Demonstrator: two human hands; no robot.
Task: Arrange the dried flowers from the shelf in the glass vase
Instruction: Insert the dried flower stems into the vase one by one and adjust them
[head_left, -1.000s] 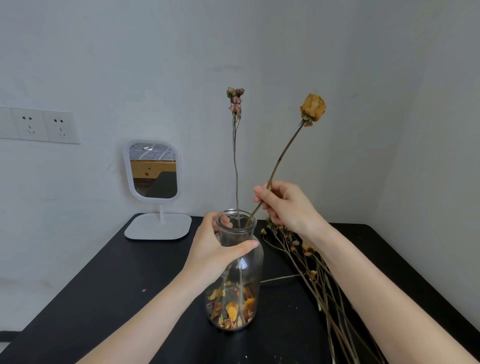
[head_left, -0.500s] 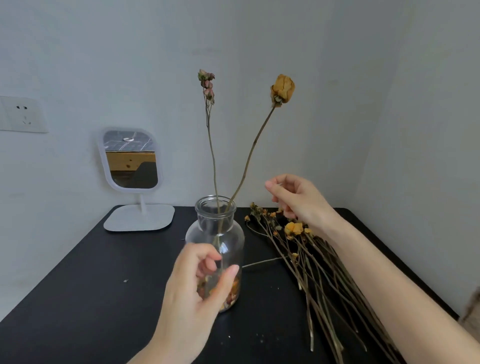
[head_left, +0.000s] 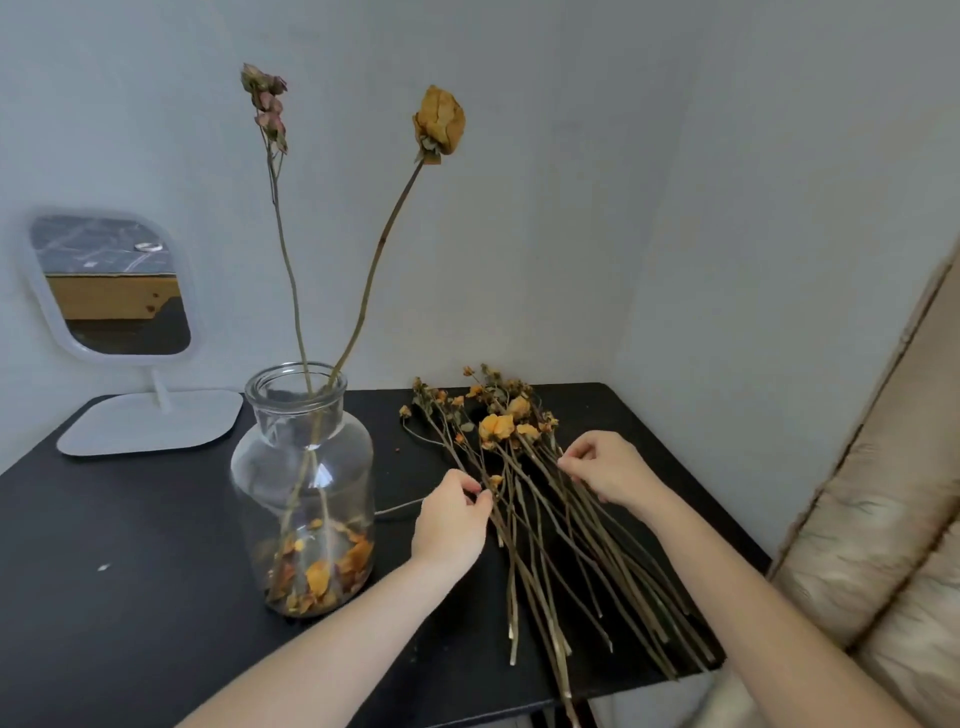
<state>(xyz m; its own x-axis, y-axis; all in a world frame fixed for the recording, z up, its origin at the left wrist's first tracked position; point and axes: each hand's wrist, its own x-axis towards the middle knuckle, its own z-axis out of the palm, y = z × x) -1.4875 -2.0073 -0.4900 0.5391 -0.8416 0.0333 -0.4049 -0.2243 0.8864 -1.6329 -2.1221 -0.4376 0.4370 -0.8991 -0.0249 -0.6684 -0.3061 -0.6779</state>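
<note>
I see the dried flowers (head_left: 540, 519) lying right of the glass vase (head_left: 304, 467), heads far, stems running toward me; my left hand (head_left: 454, 519), nearer the vase, pinches one stem, while my right hand (head_left: 605, 467) curls onto others, grip unclear.

The clear glass vase (head_left: 304, 467) stands upright on the worktop (head_left: 156, 545), with loose orange petals (head_left: 322, 571) at its bottom. Two long stems lean out of its neck: a pink-budded sprig (head_left: 265, 104) and a yellow rose (head_left: 439, 122). Near its right side, the bundle of dried flowers (head_left: 545, 519) lies flat, heads toward the wall.
</note>
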